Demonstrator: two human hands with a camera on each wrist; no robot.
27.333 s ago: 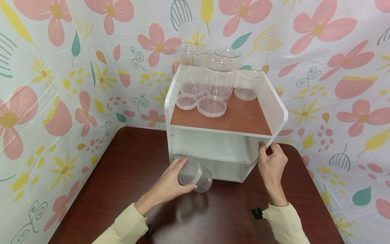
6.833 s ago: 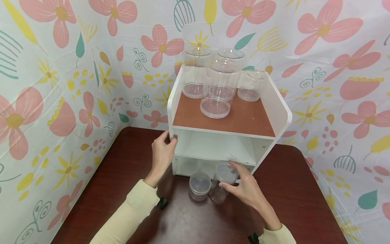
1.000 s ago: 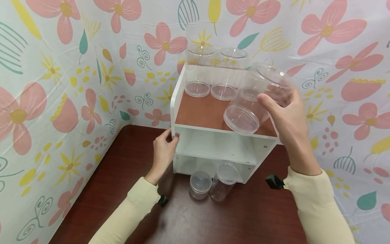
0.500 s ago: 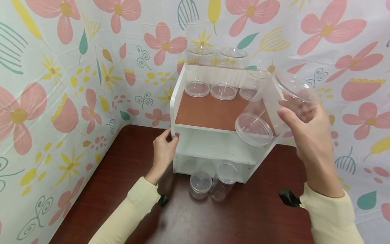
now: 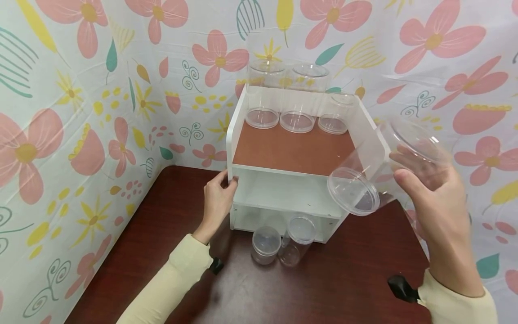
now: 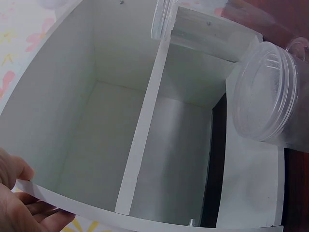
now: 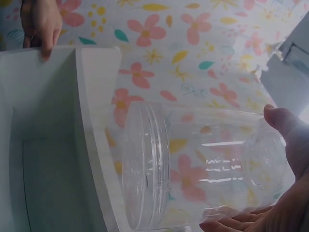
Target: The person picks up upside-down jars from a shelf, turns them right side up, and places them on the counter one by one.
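Observation:
My right hand (image 5: 439, 202) grips a large clear plastic jar (image 7: 207, 164) near one end. The jar is tilted in the air, off the shelf's front right corner, its lidded end toward the left. My left hand (image 5: 218, 198) pinches the left side panel of the white shelf unit (image 5: 283, 191); in the left wrist view its fingers (image 6: 53, 220) curl round the panel edge. On the brown top board (image 5: 291, 150) stand three clear jars: a left one (image 5: 263, 96), a middle one (image 5: 301, 99) and a shorter right one (image 5: 335, 114).
Before the shelf, on the dark wooden table (image 5: 162, 252), stand a short lidded jar (image 5: 265, 245) and a taller lidded jar (image 5: 298, 238), side by side. The shelf's two white compartments face me. Flowered cloth (image 5: 162, 81) hangs behind and at both sides.
My right hand has carried the large jar from over the top board to the right and downward, past the front right corner. My left hand stays on the left panel.

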